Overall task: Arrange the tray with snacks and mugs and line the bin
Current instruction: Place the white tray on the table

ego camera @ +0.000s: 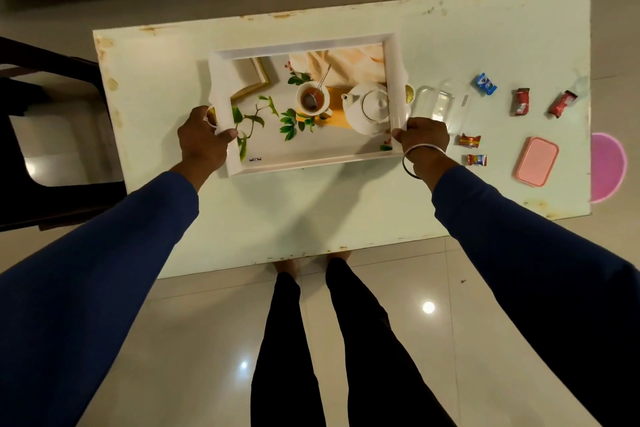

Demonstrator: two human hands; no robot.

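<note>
From the head camera, looking straight down, the person stands at the near edge of a pale tabletop with both arms stretched out. The left hand is curled round the left handle of the white tray, thumb over the rim; the right hand, a bangle on its wrist, pinches the tray's right edge the same way. The tray sits near the middle of the tabletop, and whether it rests there or is just lifted I cannot tell. Its floor shows only a printed picture of a teapot and cup; nothing real is loaded on it.

To the right lie the snacks: a blue packet, two red packets and two small orange-red sweets. A clear container sits just beside the tray's right end, and a pink lid lies nearer the table's right edge. I see no mugs on the tabletop. Something round and pink shows on the floor past the right edge, perhaps the bin, though that is a guess.

The risk, to my eye, is the clear container: it is so close to the right hand that sliding the tray rightward could knock it into the sweets. Uneven grips could also tilt the tray.
</note>
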